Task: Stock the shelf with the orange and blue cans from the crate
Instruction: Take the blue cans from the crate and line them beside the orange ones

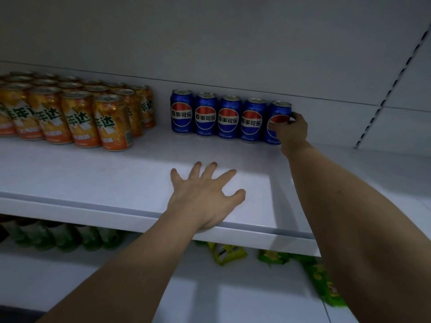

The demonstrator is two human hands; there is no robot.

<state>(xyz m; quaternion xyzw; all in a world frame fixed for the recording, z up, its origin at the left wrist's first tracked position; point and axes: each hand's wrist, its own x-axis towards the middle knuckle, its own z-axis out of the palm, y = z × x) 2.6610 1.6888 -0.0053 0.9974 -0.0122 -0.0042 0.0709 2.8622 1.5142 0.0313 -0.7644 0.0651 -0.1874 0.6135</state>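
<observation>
Right grip (291, 131) curled round the end cylindrical blue can (276, 122) on the smooth white shelf (93, 173); left grip (205, 194) splayed flat, released; glossy orange cans (77, 113) massed leftward.

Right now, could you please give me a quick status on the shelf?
Right hand gripping fifth blue can, end of row. Left hand flat on shelf. Orange cans grouped left. Nothing in the way.

The left hand (205, 194) lies palm down, fingers spread and straight, its forearm reaching up from the lower left. The right hand (290, 130) is stretched farther forward, fingers and thumb curled round a can (276, 117) just to its left, its forearm extended straight behind it.
</observation>
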